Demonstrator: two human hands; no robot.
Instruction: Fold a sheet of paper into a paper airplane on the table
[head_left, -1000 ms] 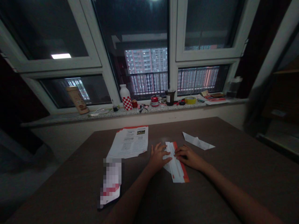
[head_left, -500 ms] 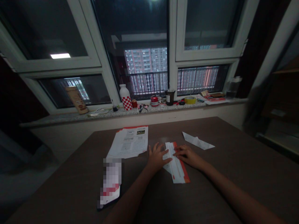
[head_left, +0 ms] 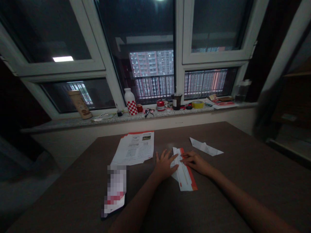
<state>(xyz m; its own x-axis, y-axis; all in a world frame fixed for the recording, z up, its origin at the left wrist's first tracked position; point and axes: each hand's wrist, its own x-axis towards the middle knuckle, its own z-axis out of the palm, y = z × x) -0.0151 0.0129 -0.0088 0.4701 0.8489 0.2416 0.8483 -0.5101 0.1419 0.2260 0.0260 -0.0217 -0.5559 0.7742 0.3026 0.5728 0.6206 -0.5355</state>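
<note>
A folded sheet of printed paper [head_left: 185, 181], white with an orange-red border, lies on the brown table [head_left: 80, 194] in front of me. Part of it shows as a pale flap under its left edge. My left hand [head_left: 164, 165] rests at its left side, fingers spread, thumb and forefinger touching the paper. From the right, my right hand [head_left: 195, 161] presses its fingertips on the orange strip, fingers stretched out close together. Beyond the right hand sits a folded white paper boat [head_left: 206, 148].
A stack of printed sheets [head_left: 136, 149] lies at the back left, with a phone [head_left: 115, 191], its screen blurred out, nearer me. Along the windowsill stand a checkered bottle [head_left: 131, 102], a tan tumbler [head_left: 80, 105], a dark cup [head_left: 176, 102] and yellow tape [head_left: 198, 104].
Both hands stay on the folded paper with only slight shifts of the fingers. The left fingers slide a little over the paper; its near end has moved slightly toward me.
</note>
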